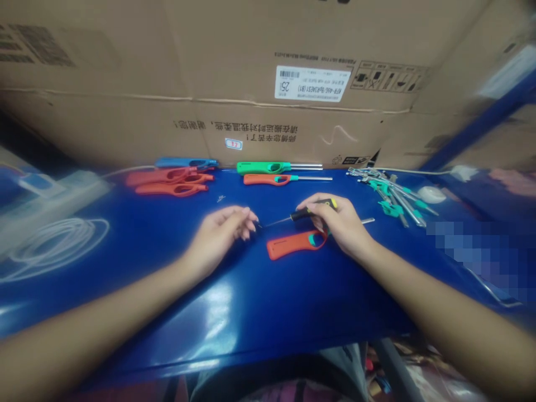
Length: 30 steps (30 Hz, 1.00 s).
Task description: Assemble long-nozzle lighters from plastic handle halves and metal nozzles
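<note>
My right hand (339,220) grips a screwdriver (304,214) by its black and yellow handle, and the shaft points left. At the shaft's tip, the fingers of my left hand (234,226) are pinched together. A tiny dark bit shows at those fingertips, too small to name. Below the screwdriver an orange gas lighter (291,245) with a teal trigger lies on the blue table, its metal tube partly hidden by my right hand. Several tiny screws or pins (221,198) lie behind my left hand.
Behind stand a green lighter (263,167) and an orange lighter (268,179), lying side by side. Blue handle shells (184,162) and orange ones (171,188) are at back left, metal tubes with teal parts (396,198) at back right. A white cable (58,240) coils left. A cardboard box (234,67) walls the back.
</note>
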Motion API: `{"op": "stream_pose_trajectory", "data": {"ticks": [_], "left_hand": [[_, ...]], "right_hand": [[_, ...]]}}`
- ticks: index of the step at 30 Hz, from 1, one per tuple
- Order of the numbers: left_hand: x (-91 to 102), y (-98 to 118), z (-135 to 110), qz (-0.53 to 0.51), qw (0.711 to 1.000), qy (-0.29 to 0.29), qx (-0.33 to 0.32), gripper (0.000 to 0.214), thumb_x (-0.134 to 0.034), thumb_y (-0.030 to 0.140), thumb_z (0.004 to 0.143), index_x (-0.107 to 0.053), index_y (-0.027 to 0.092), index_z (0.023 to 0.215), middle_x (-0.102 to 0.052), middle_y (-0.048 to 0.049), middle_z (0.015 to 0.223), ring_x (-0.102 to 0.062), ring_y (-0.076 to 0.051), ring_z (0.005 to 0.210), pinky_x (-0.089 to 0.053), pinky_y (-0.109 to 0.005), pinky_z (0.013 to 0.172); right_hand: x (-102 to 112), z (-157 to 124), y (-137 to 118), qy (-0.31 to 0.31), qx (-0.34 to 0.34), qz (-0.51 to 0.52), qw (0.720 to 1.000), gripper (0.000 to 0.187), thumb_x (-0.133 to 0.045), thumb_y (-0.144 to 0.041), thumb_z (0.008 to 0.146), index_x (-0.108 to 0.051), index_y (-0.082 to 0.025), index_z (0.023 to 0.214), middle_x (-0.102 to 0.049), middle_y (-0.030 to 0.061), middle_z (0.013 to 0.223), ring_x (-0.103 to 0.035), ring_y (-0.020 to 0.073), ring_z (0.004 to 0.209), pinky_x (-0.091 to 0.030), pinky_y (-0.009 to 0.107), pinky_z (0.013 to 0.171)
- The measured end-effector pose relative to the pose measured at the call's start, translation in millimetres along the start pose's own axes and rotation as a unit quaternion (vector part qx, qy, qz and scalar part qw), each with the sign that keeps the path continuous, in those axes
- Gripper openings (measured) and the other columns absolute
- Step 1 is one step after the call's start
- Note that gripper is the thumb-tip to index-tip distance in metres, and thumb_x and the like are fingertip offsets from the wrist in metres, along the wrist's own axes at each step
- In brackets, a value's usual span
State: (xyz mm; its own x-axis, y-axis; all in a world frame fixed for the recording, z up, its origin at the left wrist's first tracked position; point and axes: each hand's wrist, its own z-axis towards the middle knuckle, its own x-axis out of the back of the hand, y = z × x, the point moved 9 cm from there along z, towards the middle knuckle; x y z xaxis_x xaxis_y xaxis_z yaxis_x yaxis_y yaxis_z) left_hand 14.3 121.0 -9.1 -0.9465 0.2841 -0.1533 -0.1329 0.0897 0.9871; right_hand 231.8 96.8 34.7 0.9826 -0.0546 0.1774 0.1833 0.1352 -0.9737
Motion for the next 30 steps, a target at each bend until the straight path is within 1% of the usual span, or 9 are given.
{"op": "stream_pose_trajectory", "data": {"ticks": [4,7,10,13,15,17,20,22,30], "left_hand": [[1.4,3.5,-1.7,0.015,1.0,0.009,-0.013,0.022,-0.069,0.037,0.086,-0.074,0.015,0.084,-0.067,-0.0031,0.076,-0.056,-0.012,0.065,-0.044,-0.024,0.062],[2.7,11.0,-4.4,0.086,0.995,0.02,-0.045,0.021,-0.072,0.035,0.084,-0.075,0.017,0.094,-0.07,-0.0036,0.087,-0.059,-0.013,0.072,-0.047,-0.025,0.069],[-8.0,17.8,-7.8,0.151,0.984,-0.031,-0.091,0.024,-0.076,0.032,0.081,-0.075,0.017,0.1,-0.071,-0.0051,0.094,-0.061,-0.016,0.08,-0.049,-0.027,0.076],[-18.2,19.8,-11.7,0.186,0.971,-0.079,-0.126,0.026,-0.075,0.031,0.082,-0.074,0.016,0.103,-0.068,-0.0048,0.09,-0.058,-0.014,0.075,-0.048,-0.027,0.072],[-19.9,18.6,-13.0,0.209,0.966,-0.083,-0.128,0.025,-0.074,0.034,0.085,-0.074,0.016,0.103,-0.068,-0.0049,0.087,-0.058,-0.014,0.073,-0.048,-0.027,0.07],[-19.5,18.0,-13.5,0.223,0.964,-0.078,-0.124,0.024,-0.073,0.037,0.086,-0.075,0.016,0.098,-0.07,-0.0059,0.088,-0.061,-0.016,0.077,-0.049,-0.029,0.073],[-18.5,17.7,-13.9,0.216,0.967,-0.075,-0.112,0.023,-0.073,0.039,0.087,-0.076,0.017,0.09,-0.074,-0.0068,0.092,-0.065,-0.018,0.084,-0.051,-0.031,0.081],[-18.2,17.9,-14.1,0.205,0.97,-0.076,-0.106,0.022,-0.074,0.038,0.086,-0.076,0.017,0.088,-0.074,-0.0063,0.091,-0.066,-0.018,0.084,-0.051,-0.03,0.081],[-19.9,22.1,-15.2,0.21,0.966,-0.08,-0.128,0.019,-0.076,0.038,0.084,-0.078,0.019,0.086,-0.075,-0.0053,0.09,-0.068,-0.018,0.083,-0.052,-0.03,0.081]], "right_hand": [[0.4,-1.6,0.5,0.003,-0.004,0.035,0.999,0.016,-0.063,-0.027,0.08,-0.075,-0.017,0.078,-0.047,-0.0049,0.048,-0.037,0.0086,0.044,-0.025,0.026,0.045],[3.5,-2.6,-2.6,0.01,0.001,0.108,0.994,0.016,-0.063,-0.027,0.08,-0.075,-0.018,0.078,-0.047,-0.0036,0.05,-0.037,0.0093,0.046,-0.027,0.026,0.045],[6.5,-3.6,-7.5,0.016,0.009,0.161,0.987,0.016,-0.064,-0.027,0.078,-0.076,-0.018,0.075,-0.046,-0.0027,0.051,-0.037,0.01,0.047,-0.028,0.026,0.045],[7.4,-3.9,-9.9,0.017,0.006,0.19,0.982,0.017,-0.064,-0.028,0.077,-0.076,-0.017,0.074,-0.044,-0.0025,0.052,-0.036,0.0096,0.048,-0.026,0.025,0.044],[6.5,-3.8,-10.2,0.015,0.003,0.205,0.979,0.017,-0.063,-0.027,0.077,-0.076,-0.017,0.073,-0.043,-0.0025,0.052,-0.035,0.0091,0.048,-0.026,0.025,0.044],[5.6,-3.6,-9.1,0.014,-0.004,0.218,0.976,0.018,-0.062,-0.027,0.077,-0.076,-0.017,0.072,-0.042,-0.0027,0.051,-0.035,0.0089,0.047,-0.026,0.025,0.044],[4.8,-3.7,-7.2,0.013,-0.014,0.227,0.974,0.018,-0.062,-0.027,0.077,-0.076,-0.016,0.072,-0.041,-0.0027,0.05,-0.035,0.009,0.046,-0.026,0.025,0.043],[4.4,-3.9,-6.6,0.012,-0.019,0.228,0.973,0.018,-0.062,-0.027,0.076,-0.076,-0.016,0.072,-0.041,-0.0029,0.049,-0.034,0.009,0.046,-0.026,0.025,0.043],[4.1,-4.1,-1.1,0.02,-0.064,0.246,0.967,0.018,-0.062,-0.03,0.074,-0.074,-0.016,0.07,-0.037,-0.0043,0.048,-0.034,0.0086,0.044,-0.025,0.025,0.043]]}}
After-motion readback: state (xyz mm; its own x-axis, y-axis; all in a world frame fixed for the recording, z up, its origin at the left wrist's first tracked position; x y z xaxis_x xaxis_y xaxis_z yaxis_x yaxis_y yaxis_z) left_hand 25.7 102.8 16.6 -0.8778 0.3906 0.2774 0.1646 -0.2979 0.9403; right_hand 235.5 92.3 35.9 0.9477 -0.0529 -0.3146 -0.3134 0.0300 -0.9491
